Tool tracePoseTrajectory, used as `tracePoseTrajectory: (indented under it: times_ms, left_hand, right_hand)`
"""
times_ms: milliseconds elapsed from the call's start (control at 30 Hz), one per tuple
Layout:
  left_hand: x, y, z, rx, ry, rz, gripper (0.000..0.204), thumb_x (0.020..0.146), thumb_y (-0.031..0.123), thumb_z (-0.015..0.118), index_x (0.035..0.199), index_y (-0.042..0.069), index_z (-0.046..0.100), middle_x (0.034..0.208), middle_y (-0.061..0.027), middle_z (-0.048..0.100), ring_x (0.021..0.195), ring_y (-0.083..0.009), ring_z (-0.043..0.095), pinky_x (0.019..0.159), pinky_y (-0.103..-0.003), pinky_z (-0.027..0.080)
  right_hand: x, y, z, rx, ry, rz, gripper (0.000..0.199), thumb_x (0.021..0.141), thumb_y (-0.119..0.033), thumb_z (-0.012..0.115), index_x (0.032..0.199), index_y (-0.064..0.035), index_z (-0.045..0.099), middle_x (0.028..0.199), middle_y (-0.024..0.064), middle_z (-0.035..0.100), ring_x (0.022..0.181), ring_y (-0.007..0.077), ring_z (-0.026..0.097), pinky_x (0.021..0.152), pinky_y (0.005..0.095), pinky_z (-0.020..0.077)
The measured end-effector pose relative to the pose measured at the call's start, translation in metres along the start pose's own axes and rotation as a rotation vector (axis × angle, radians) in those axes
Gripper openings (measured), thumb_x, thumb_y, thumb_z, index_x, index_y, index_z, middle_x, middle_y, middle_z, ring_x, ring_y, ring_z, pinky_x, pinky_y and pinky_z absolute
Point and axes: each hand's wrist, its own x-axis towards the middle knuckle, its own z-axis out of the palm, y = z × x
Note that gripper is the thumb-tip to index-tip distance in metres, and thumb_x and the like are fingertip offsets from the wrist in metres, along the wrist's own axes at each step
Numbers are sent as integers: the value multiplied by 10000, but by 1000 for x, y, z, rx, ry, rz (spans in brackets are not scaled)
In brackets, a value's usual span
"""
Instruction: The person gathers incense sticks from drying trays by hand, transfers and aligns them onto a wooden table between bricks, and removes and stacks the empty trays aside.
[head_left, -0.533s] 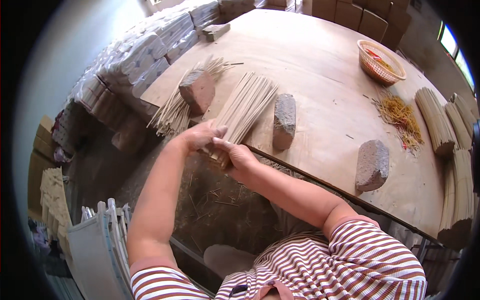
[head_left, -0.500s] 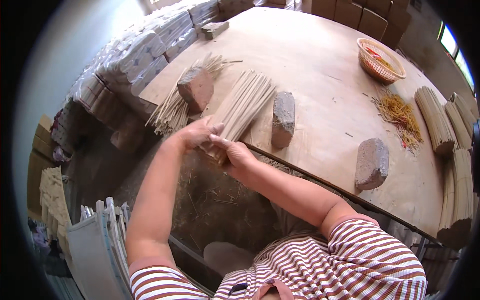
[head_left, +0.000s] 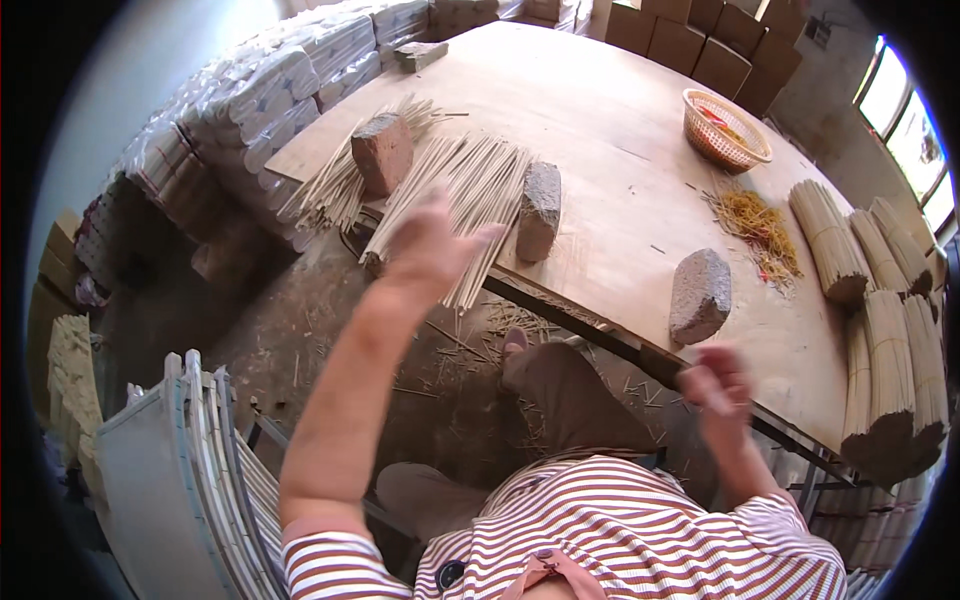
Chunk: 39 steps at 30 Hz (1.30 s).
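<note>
A loose bunch of thin beige sticks [head_left: 470, 175] lies fanned across the near left table edge, its near ends jutting past it. My left hand [head_left: 425, 250] is over these sticks, blurred, with the fingers stretched and the thumb spread to the right. Away from the sticks, my right hand [head_left: 718, 385] hangs near the table's front edge. Its fingers look bent, but motion smears them and I cannot see whether anything is in them. A reddish brick [head_left: 382, 155] sits on more loose sticks [head_left: 325, 195] at the left. Right beside the fanned bunch stands a grey-topped brick [head_left: 539, 212].
Another brick [head_left: 701, 297] stands near the front edge of the wooden table [head_left: 590, 120]. Yellow rubber bands [head_left: 757, 225] lie below a woven basket [head_left: 727, 130]. Tied stick bundles [head_left: 890, 360] are stacked at the right. Wrapped packs [head_left: 250, 95] line the left; folded metal frames [head_left: 190, 440] lean nearby.
My right hand has left the sticks and moved right along the table edge. The sticks, gripped between both hands before, now lie spread out. The view has shifted slightly.
</note>
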Motion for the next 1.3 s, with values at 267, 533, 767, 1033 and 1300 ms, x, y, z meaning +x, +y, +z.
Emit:
tracePoseTrajectory:
  times_ms: [267,533,767,1033,1300]
  left_hand:
    - [28,51,66,173,-230,156,936,777,324,716,1436,-64,176,1183,-312,500,1072,-406,556,904,-441,477]
    - [36,3,14,-36,111,320,811,804,318,726,1382,-66,307,1251,-257,505,1138,-383,530,986,-416,445]
    - [159,-209,-107,-18,66,-250,500,883,308,649,1227,-41,552,1163,-171,634,1027,-237,612,889,-339,465]
    - [202,-245,-86,42,-280,-574,728,778,620,659,1173,9,620,1116,-128,639,1010,-213,573,907,-338,437]
    - [178,-170,-80,450,-470,-329,679,591,381,855,1136,33,647,1116,-181,656,1070,-269,615,925,-359,469]
  right_hand:
    - [-28,107,-204,-1381,578,13,509,969,-415,462,1276,-11,498,1255,212,542,1209,368,474,1055,439,326]
    - [-24,107,-187,-1744,477,-304,503,970,-427,397,1254,-35,533,1275,169,555,1174,355,510,1029,465,340]
    - [-20,96,-174,-1635,464,-412,493,955,-395,398,1192,-1,578,1139,179,581,1055,369,534,948,458,374]
    - [-37,99,-164,-1660,499,-293,619,934,-517,358,1109,6,639,927,197,563,870,372,523,793,482,396]
    - [-33,100,-169,-1650,522,-278,730,924,-602,313,999,20,689,757,213,551,713,386,512,674,497,416]
